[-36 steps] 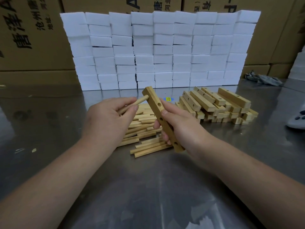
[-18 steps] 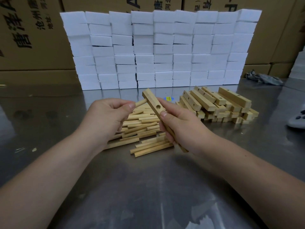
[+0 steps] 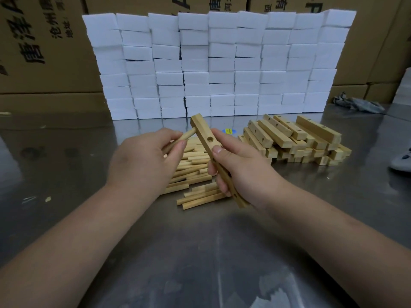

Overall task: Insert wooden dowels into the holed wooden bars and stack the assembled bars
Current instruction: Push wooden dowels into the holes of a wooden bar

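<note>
**A:** What changed in the last second?

**B:** The left hand (image 3: pixel 142 161) closed in on the bar. It pinched the dowel (image 3: pixel 188 135) between thumb and fingers, and less of the dowel showed between that hand and the holed bar (image 3: pixel 205 138) than a second before. The dowel's tip met the bar's face just below the top end, probably at the end hole. Depth not visible.

**A:** And the other hand?

**B:** The right hand (image 3: pixel 242 167) gripped the bar's lower half, fingers curled round it, thumb on the face. The bar was held off the tabletop (image 3: pixel 200 252), its top end tilted towards 11 o'clock. The middle hole was empty and facing the camera.

**A:** Meaning for the task?

**B:** First dowel going in, I judged, with other holes left to fill. The loose dowels (image 3: pixel 195 174) lay beneath the hands. The heap of bars (image 3: pixel 295 138) sat at 2 o'clock, showing open holes, so probably not yet fitted with dowels.
</note>
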